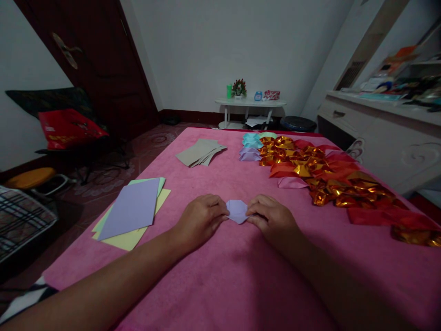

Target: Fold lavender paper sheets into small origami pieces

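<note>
A small folded piece of purple paper (237, 211) is held between my two hands over the pink cloth. My left hand (203, 215) pinches its left edge between thumb and fingers. At the right edge, the thumb and fingers of my right hand (274, 218) pinch it in the same way. Creases run across the paper, and its lower edge comes to a blunt point. Left of my left hand lies a stack of coloured sheets (132, 207), with purple on top and green and yellow showing beneath.
Fanned grey sheets (200, 152) lie farther back on the pink-covered table (220, 285). Rows of folded paper pieces (303, 168) in gold, red, pink, purple and blue fill the right side. Behind stands a small white table (251, 102); a chair with a red bag (70, 129) is at left.
</note>
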Demonstrator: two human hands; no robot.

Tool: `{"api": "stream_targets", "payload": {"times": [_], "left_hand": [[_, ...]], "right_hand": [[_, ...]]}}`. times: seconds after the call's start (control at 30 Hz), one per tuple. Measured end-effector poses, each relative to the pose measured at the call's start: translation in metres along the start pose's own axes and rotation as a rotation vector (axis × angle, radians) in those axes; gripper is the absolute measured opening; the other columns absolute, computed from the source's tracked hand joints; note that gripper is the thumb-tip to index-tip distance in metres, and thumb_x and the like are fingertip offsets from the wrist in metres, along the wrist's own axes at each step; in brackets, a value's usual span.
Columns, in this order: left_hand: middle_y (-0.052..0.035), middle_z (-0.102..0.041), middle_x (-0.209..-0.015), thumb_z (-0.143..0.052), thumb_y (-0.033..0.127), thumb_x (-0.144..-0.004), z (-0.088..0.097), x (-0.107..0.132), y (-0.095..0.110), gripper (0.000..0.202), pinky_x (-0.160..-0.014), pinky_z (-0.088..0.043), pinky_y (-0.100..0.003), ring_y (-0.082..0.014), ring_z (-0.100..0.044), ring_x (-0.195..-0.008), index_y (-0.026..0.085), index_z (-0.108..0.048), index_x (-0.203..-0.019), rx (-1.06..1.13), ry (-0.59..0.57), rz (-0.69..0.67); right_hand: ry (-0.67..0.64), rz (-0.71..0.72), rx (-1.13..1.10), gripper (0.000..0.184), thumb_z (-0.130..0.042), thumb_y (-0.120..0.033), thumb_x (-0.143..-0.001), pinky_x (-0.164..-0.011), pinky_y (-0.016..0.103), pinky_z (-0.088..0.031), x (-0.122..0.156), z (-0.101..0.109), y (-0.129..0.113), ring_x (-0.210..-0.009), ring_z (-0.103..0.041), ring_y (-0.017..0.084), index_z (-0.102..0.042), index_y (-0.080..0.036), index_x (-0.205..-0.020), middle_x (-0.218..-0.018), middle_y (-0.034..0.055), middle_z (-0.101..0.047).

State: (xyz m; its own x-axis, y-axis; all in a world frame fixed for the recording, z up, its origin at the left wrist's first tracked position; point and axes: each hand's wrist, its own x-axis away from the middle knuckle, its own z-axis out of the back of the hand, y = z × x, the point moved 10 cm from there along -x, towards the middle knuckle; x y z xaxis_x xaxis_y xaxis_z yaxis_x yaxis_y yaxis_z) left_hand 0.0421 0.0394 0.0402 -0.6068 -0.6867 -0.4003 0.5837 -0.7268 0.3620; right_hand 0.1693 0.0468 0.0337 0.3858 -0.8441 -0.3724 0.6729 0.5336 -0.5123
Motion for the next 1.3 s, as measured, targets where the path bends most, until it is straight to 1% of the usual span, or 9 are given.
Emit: {"api": "stream_targets", "payload": {"times": [0.13, 0.27, 0.5, 0.67, 0.83, 0.97, 1.13, 1.23, 1.3], "left_hand": [[-0.0048, -0.065, -0.085, -0.059, 0.029, -0.085, -0.003, -0.004, -0.015, 0.015, -0.072, -0.045, -0.028, -0.0162, -0.057, -0.081, 0.019, -0.070, -0.084, 0.068, 0.004, 0.131], [-0.0029, -0.064, -0.076, -0.059, 0.033, -0.085, -0.003, -0.006, -0.027, 0.020, -0.068, -0.043, -0.027, -0.0153, -0.056, -0.074, 0.018, -0.066, -0.075, 0.073, 0.007, 0.230], [-0.0035, -0.063, -0.077, -0.055, 0.033, -0.085, -0.001, -0.007, -0.027, 0.021, -0.065, -0.040, -0.028, -0.0165, -0.056, -0.074, 0.017, -0.062, -0.073, -0.040, -0.003, 0.278], [-0.0046, -0.063, -0.076, -0.056, 0.035, -0.084, -0.003, -0.008, -0.026, 0.022, -0.063, -0.039, -0.029, -0.0180, -0.056, -0.072, 0.017, -0.060, -0.071, -0.139, -0.009, 0.286], [-0.0057, -0.063, -0.078, -0.056, 0.037, -0.084, -0.003, -0.007, -0.028, 0.023, -0.066, -0.040, -0.031, -0.0200, -0.057, -0.074, 0.018, -0.061, -0.071, -0.201, -0.020, 0.315], [-0.0072, -0.064, -0.079, -0.053, 0.038, -0.086, 0.000, -0.006, -0.026, 0.026, -0.065, -0.040, -0.030, -0.0204, -0.059, -0.075, 0.018, -0.064, -0.075, -0.309, -0.022, 0.315], [-0.0095, -0.065, -0.080, -0.045, 0.038, -0.090, 0.001, -0.005, -0.024, 0.033, -0.063, -0.040, -0.030, -0.0192, -0.060, -0.072, 0.015, -0.067, -0.079, -0.454, -0.047, 0.366], [-0.0104, -0.066, -0.084, -0.042, 0.039, -0.092, 0.000, -0.003, -0.026, 0.036, -0.065, -0.041, -0.031, -0.0202, -0.061, -0.075, 0.015, -0.067, -0.084, -0.470, -0.064, 0.420], [-0.0104, -0.066, -0.088, -0.040, 0.040, -0.092, 0.002, -0.003, -0.028, 0.037, -0.068, -0.041, -0.030, -0.0203, -0.062, -0.078, 0.015, -0.066, -0.089, -0.441, -0.041, 0.448]], "right_hand": [[-0.019, -0.129, -0.083, 0.011, -0.059, -0.017, -0.079, -0.066, 0.027, -0.040, -0.003, -0.002, 0.014, -0.074, -0.055, 0.015, -0.066, -0.019, -0.072, -0.076, 0.0012, -0.060], [0.002, -0.191, -0.066, 0.017, -0.054, -0.022, -0.082, -0.061, 0.026, -0.036, -0.004, 0.001, 0.016, -0.069, -0.053, 0.015, -0.061, -0.018, -0.067, -0.071, 0.0009, -0.057], [0.042, -0.258, 0.070, 0.019, -0.054, -0.026, -0.082, -0.055, 0.025, -0.030, -0.006, 0.002, 0.021, -0.061, -0.050, 0.013, -0.059, -0.018, -0.065, -0.070, 0.0003, -0.057], [0.065, -0.283, 0.153, 0.017, -0.058, -0.025, -0.079, -0.055, 0.025, -0.030, -0.008, 0.002, 0.024, -0.059, -0.049, 0.012, -0.058, -0.019, -0.064, -0.070, 0.0000, -0.057], [0.054, -0.330, 0.184, 0.016, -0.061, -0.026, -0.078, -0.055, 0.025, -0.030, -0.008, 0.002, 0.025, -0.061, -0.052, 0.012, -0.057, -0.019, -0.065, -0.072, 0.0001, -0.059], [0.063, -0.346, 0.253, 0.016, -0.062, -0.027, -0.079, -0.056, 0.025, -0.030, -0.006, 0.004, 0.023, -0.064, -0.055, 0.014, -0.056, -0.019, -0.067, -0.073, 0.0008, -0.062], [0.068, -0.335, 0.266, 0.008, -0.063, -0.026, -0.079, -0.056, 0.025, -0.029, -0.006, 0.003, 0.019, -0.070, -0.058, 0.015, -0.057, -0.020, -0.081, -0.079, 0.0004, -0.063], [0.030, -0.384, 0.264, 0.009, -0.062, -0.028, -0.080, -0.055, 0.025, -0.028, -0.007, -0.004, 0.022, -0.070, -0.058, 0.014, -0.058, -0.021, -0.077, -0.083, 0.0004, -0.063], [0.054, -0.436, 0.280, 0.011, -0.061, -0.028, -0.080, -0.056, 0.025, -0.028, -0.005, -0.004, 0.025, -0.071, -0.057, 0.014, -0.058, -0.021, -0.073, -0.083, 0.0009, -0.063]]}}
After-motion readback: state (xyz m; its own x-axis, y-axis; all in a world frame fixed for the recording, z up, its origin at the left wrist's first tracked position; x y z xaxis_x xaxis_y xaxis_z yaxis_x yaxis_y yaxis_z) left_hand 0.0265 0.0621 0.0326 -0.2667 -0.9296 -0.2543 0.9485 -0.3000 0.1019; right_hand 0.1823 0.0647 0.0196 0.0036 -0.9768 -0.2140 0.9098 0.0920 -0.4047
